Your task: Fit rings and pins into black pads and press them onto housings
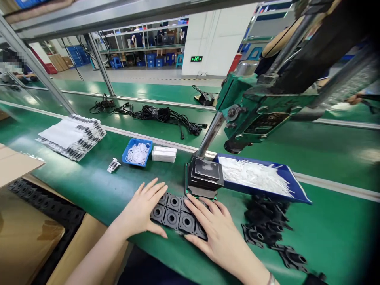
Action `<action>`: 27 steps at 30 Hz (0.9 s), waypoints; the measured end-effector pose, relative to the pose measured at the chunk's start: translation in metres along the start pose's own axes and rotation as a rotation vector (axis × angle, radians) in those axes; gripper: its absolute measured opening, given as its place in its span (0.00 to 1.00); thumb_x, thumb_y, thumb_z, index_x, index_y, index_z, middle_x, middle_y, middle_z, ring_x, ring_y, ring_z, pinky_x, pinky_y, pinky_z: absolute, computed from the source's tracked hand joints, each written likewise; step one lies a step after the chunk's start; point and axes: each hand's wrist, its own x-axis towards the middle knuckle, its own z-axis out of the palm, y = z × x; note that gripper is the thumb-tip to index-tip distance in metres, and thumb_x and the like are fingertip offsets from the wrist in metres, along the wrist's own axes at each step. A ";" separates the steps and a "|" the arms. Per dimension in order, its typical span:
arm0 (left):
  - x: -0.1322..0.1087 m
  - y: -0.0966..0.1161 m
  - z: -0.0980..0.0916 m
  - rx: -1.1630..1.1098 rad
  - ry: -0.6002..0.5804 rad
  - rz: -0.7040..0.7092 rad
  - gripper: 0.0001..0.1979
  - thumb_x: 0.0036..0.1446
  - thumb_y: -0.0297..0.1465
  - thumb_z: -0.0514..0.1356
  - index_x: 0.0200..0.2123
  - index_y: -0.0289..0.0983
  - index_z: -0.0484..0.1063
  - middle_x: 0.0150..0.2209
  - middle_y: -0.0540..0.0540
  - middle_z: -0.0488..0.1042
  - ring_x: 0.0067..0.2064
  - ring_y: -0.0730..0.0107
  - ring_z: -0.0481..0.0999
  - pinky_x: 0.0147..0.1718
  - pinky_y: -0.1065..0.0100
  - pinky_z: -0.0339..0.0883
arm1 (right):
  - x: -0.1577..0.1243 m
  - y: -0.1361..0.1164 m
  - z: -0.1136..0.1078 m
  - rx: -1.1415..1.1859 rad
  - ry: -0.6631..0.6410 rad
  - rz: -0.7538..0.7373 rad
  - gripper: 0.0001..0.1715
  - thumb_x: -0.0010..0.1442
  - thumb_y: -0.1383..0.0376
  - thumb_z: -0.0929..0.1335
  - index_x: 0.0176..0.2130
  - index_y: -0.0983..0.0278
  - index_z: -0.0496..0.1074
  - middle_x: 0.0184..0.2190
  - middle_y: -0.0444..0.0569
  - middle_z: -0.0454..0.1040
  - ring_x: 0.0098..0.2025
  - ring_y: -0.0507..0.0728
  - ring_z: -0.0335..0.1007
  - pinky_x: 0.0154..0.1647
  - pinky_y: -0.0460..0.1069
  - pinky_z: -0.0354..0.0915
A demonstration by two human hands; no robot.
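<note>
Two rows of black square plastic parts with round centre holes [171, 217] lie side by side on the green bench, between my hands. My left hand [145, 209] is at their left end, fingers spread and thumb apart on the near side. Over the right end lies my right hand [212, 221], its fingers across the parts and its thumb along their near edge. My right palm and fingers hide some of the parts. Just beyond them stands the black base block [206, 170] of a green hand press [249, 107].
A blue tray of white strips [258, 176] is behind a loose pile of black parts [264, 221]. A blue bin of white rings [137, 152] and a white stack [164, 154] stand left of the press. An open cardboard box [29, 233] is at the near left.
</note>
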 end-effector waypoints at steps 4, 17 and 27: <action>-0.005 -0.019 -0.003 -0.098 -0.001 0.042 0.65 0.42 0.55 0.69 0.72 0.44 0.34 0.71 0.34 0.52 0.73 0.42 0.43 0.66 0.39 0.50 | 0.000 0.000 -0.001 0.024 -0.017 0.009 0.43 0.64 0.42 0.64 0.68 0.61 0.57 0.68 0.49 0.58 0.59 0.66 0.60 0.59 0.63 0.55; 0.003 -0.030 0.004 -0.227 0.060 0.121 0.57 0.43 0.52 0.70 0.71 0.44 0.45 0.65 0.34 0.62 0.71 0.41 0.48 0.65 0.39 0.56 | 0.001 0.000 0.000 0.038 -0.003 0.014 0.42 0.63 0.44 0.66 0.67 0.60 0.58 0.66 0.50 0.62 0.58 0.65 0.62 0.58 0.63 0.57; 0.000 -0.032 -0.011 -0.172 0.114 0.038 0.55 0.45 0.56 0.68 0.69 0.41 0.50 0.69 0.35 0.56 0.71 0.43 0.50 0.66 0.44 0.54 | 0.002 0.005 -0.005 -0.037 0.131 -0.075 0.43 0.61 0.45 0.67 0.67 0.61 0.58 0.65 0.51 0.63 0.58 0.66 0.64 0.56 0.61 0.60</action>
